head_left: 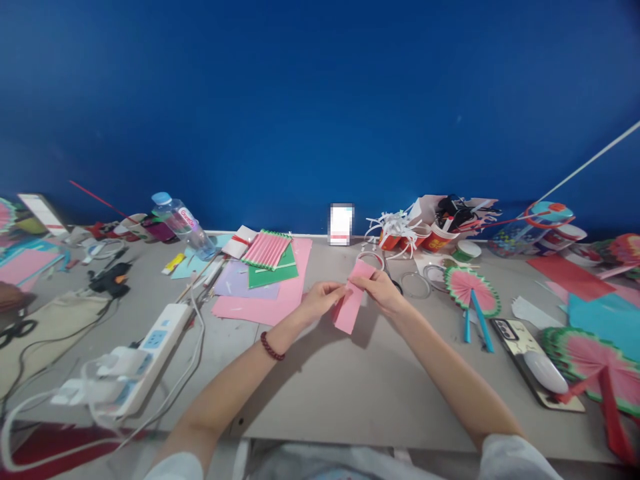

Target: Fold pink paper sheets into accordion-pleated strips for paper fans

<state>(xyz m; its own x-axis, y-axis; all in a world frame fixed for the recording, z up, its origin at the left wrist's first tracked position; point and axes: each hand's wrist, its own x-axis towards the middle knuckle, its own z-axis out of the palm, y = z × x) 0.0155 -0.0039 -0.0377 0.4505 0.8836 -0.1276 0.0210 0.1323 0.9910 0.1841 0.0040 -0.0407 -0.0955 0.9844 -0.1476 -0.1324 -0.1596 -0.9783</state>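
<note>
A folded strip of pink paper (351,308) is held above the middle of the table, tilted, by both hands. My left hand (323,300) pinches its left edge between thumb and fingers. On the opposite side my right hand (381,288) grips the strip near its upper end. Beyond my left hand lie large pink sheets (300,267), a green sheet (287,269) and a pleated pink paper piece with green edges (267,249). To the right of my right hand rests a round pink paper fan (473,291) with blue handles.
A white power strip (155,353) with cords stands at left, near a tilted plastic bottle (185,227). Paper cups (440,237) with scraps line the back. At right are a phone (515,340) under a white mouse (545,371) and another fan (595,360). A blue wall (320,120) rises behind.
</note>
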